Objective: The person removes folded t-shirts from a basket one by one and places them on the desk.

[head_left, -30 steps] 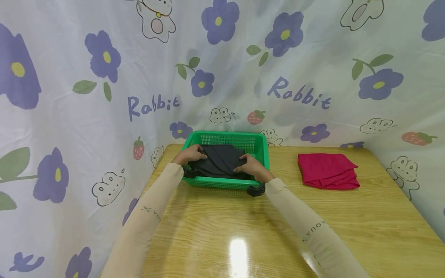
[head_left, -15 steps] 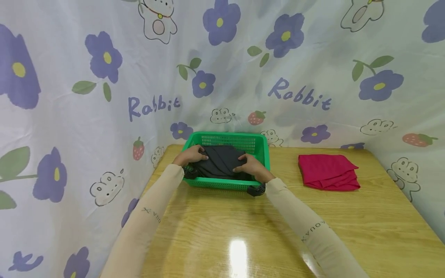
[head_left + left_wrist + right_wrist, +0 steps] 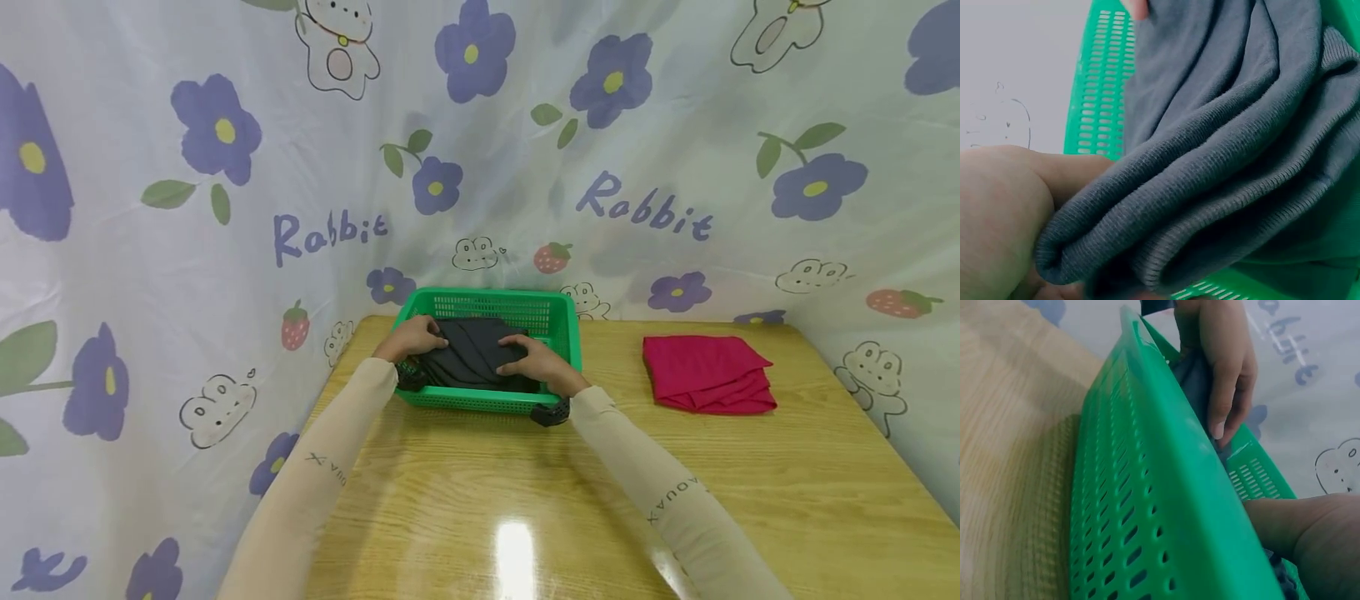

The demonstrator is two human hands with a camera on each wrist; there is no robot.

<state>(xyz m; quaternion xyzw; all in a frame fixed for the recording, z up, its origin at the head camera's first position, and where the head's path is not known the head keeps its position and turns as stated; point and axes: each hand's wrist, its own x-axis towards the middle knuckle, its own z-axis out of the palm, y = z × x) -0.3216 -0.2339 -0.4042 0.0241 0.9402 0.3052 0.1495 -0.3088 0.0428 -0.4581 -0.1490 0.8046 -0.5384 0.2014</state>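
A dark grey garment [image 3: 468,350] with ribbed edges lies bunched inside a green plastic basket [image 3: 495,400]. In the left wrist view the garment's folded layers [image 3: 1210,150] fill most of the picture. My left hand [image 3: 411,337] grips the garment's left end, its fingers partly hidden beneath the folds. My right hand [image 3: 542,365] reaches over the basket's right front corner and holds the garment's right part between thumb and fingers. In the right wrist view the basket's wall [image 3: 1129,487] hides most of the garment, and the left hand [image 3: 1225,369] shows beyond the rim.
A folded red cloth [image 3: 707,373] lies on the wooden table [image 3: 615,492] to the right of the basket. Just behind the basket hangs a white curtain [image 3: 510,192] printed with flowers and rabbits, which also runs along the left and right sides.
My right hand has shifted slightly left, inward over the garment, whose right lower edge has come in a little. My left hand stays at the left end. Basket and red cloth keep their places.
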